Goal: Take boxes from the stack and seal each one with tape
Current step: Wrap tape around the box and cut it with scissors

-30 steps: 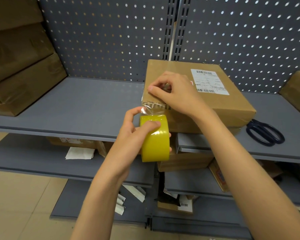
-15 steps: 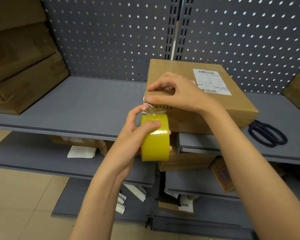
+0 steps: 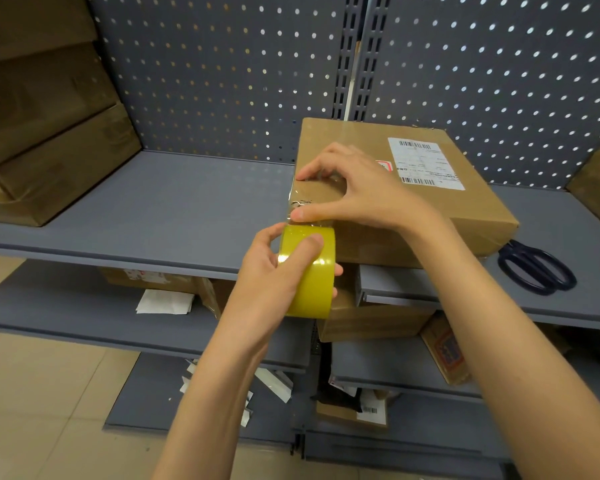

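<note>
Left hand point(image 3: 267, 271) holds the yellow tape roll point(image 3: 309, 271) in a curled grip at the near corner of the box point(image 3: 471, 209) on the shelf point(image 3: 174, 209). Right hand point(image 3: 364, 192) presses clear tape point(image 3: 309, 199) onto the box, fingers spread. White barcode label point(image 3: 425, 164): print illegible.

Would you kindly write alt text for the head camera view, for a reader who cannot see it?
A person's left hand grips a yellow tape roll while the right hand presses clear tape onto the near-left corner of a labelled cardboard box on a grey shelf. Dark scissors lie right of it.

Scissors point(image 3: 538, 268) right of box point(image 3: 471, 209)
</note>
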{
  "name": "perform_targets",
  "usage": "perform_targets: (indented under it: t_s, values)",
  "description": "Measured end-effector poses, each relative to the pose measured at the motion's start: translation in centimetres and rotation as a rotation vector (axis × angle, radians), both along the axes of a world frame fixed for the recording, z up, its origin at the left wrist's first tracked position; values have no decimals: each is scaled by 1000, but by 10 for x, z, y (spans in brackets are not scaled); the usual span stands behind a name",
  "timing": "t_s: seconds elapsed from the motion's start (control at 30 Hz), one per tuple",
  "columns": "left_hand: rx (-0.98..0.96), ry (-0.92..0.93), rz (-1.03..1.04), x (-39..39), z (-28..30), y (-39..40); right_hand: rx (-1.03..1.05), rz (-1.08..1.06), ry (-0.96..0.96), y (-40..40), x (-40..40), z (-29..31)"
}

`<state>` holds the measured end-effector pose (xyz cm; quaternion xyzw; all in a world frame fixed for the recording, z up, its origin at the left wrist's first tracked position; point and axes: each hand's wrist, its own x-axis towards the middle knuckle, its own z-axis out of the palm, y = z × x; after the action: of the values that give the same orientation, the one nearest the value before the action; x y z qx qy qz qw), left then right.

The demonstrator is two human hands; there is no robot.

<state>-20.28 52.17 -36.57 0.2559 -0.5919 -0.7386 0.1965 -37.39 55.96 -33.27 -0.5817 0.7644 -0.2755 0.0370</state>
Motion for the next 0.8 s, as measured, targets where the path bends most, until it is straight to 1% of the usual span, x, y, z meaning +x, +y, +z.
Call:
perform_targets:
  t_s: [0.1,0.3,0.37,0.5,0.67,0.8]
  values:
    - [-6,30,64,3,-4,11,-16,-2,1,0,0,-1]
    - [-146,79,164,9,-12,16,-30,5,1,0,0,-1]
    - [-202,69,196,12,-14,19,-34,6,1,0,0,-1]
    - [-270,7,182,25,-21,29,-40,-1,4,2,3,0]
    - [-234,-14,161,26,-24,34,-23,-11,-10,4,5,2]
    - [-207,7,170,21,-25,31,-37,-36,-25,5,7,2]
